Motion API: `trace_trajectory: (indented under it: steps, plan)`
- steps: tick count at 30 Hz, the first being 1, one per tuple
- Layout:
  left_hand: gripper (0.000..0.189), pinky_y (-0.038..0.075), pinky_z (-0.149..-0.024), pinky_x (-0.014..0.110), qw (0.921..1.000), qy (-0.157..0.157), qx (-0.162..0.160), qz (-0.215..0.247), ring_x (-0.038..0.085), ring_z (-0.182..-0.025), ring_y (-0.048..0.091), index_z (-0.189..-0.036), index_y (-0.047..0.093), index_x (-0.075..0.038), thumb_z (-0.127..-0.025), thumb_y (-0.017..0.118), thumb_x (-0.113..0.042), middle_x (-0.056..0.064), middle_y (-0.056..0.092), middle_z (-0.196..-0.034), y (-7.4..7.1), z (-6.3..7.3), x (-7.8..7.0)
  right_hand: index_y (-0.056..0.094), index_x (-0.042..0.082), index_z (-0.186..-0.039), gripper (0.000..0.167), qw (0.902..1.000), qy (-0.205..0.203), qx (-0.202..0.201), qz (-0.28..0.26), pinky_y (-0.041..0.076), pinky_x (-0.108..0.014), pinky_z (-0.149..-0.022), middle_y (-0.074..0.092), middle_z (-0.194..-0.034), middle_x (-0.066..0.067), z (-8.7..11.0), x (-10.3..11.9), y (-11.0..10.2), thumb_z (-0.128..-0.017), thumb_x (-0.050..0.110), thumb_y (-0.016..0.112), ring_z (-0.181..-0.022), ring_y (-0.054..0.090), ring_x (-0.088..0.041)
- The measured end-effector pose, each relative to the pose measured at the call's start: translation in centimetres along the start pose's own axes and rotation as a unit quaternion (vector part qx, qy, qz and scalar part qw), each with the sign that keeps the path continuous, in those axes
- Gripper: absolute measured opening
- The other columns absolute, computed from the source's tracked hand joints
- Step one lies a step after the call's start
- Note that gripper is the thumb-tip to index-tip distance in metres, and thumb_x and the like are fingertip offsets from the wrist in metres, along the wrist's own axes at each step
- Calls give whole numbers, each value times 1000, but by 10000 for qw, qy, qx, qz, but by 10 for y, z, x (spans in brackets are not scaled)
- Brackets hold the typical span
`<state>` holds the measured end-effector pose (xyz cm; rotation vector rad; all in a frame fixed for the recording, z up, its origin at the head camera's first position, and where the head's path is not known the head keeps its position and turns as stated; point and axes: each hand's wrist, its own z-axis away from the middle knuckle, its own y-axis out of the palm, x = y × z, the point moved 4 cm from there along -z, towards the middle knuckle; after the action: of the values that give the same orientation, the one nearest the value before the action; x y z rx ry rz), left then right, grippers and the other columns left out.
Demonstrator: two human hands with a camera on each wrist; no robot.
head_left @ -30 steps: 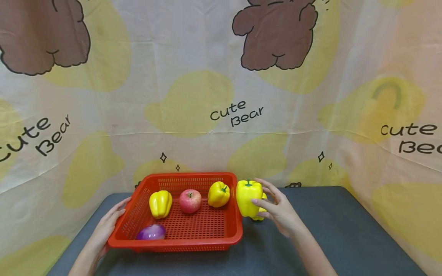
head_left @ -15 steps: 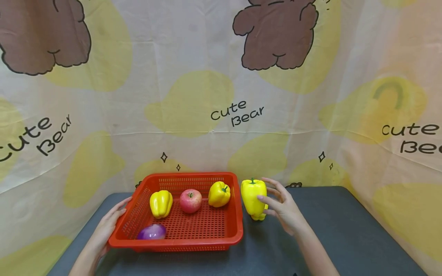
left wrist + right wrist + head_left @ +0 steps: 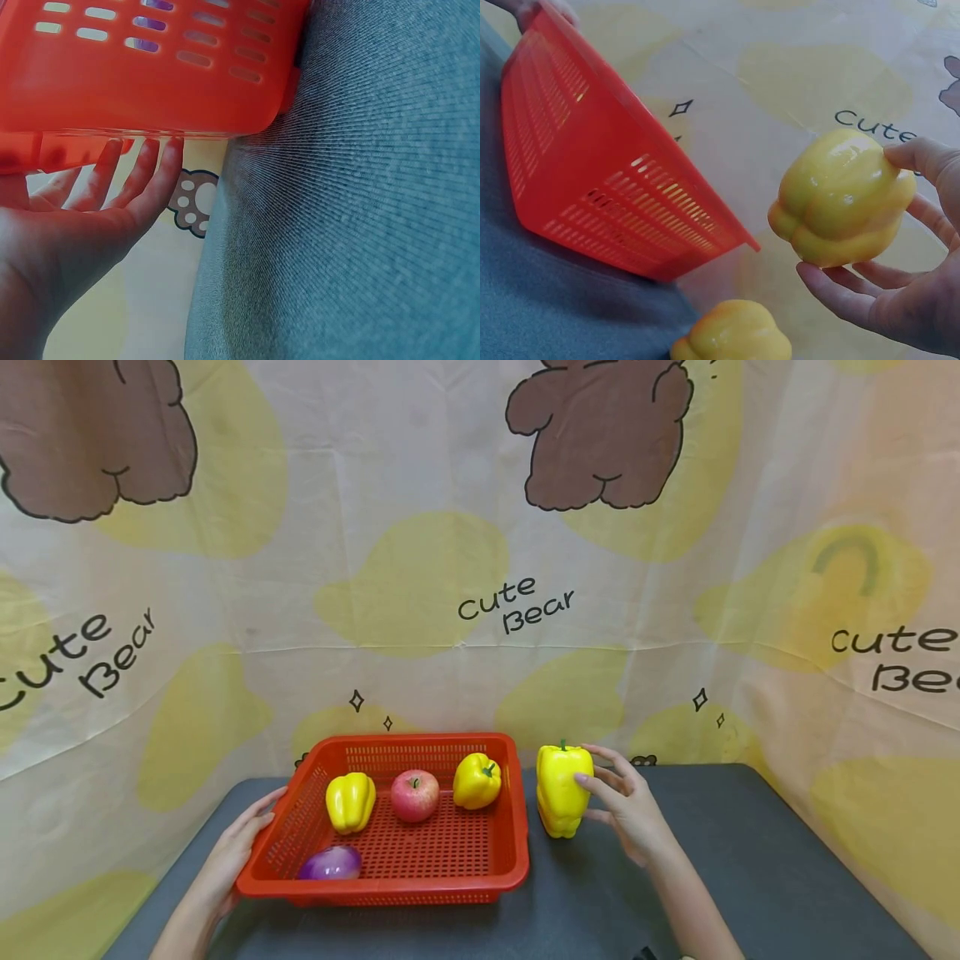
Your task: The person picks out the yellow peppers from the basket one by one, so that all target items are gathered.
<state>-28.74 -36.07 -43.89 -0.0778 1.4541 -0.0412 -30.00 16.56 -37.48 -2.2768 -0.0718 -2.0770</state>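
My right hand (image 3: 633, 810) holds a yellow bell pepper (image 3: 561, 772) upright between thumb and fingers, right of the red basket (image 3: 420, 887). Directly below, a second yellow bell pepper (image 3: 739, 334) shows in the right wrist view; in the head view the held one mostly hides it. At the basket's left side, my left hand (image 3: 238, 852) rests against the outer wall. Extended fingertips (image 3: 174, 150) touch that wall beneath the rim in the left wrist view.
Inside the basket lie two yellow bell peppers (image 3: 350, 803) (image 3: 476, 782), a red apple (image 3: 415, 796) and a glossy purple vegetable (image 3: 331, 863), partly hidden by the near rim. A patterned cloth (image 3: 420, 585) hangs behind the dark table (image 3: 735, 860).
My right hand has moved right with the held bell pepper, away from the basket's rim. The left hand and the basket stay in place.
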Motion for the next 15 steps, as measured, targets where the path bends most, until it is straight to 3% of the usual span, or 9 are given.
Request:
trace_trajectory:
  steps: [9, 15]
  plan:
    - [58, 63, -91, 36, 10000, 30, 12, 0, 4, -106, 69, -169, 16, -16, -117, 31, -35, -26, 61, -116, 0, 0, 0, 42, 9, -158, 56, 9999, -79, -115, 56, 61, -45, -95, 40, -157, -21, -2, -3, -11, -107, 18, 64, -128, 59, -33]
    - [58, 63, -91, 37, 10000, 1, -3, -47, 4, -106, 69, -169, 16, -17, -117, 31, -35, -25, 60, -117, 0, -1, 0, 41, 9, -158, 58, 9996, -32, -260, 105, 62, -45, -95, 41, -158, -20, -3, -4, -17, -107, 20, 64, -133, 55, -36]
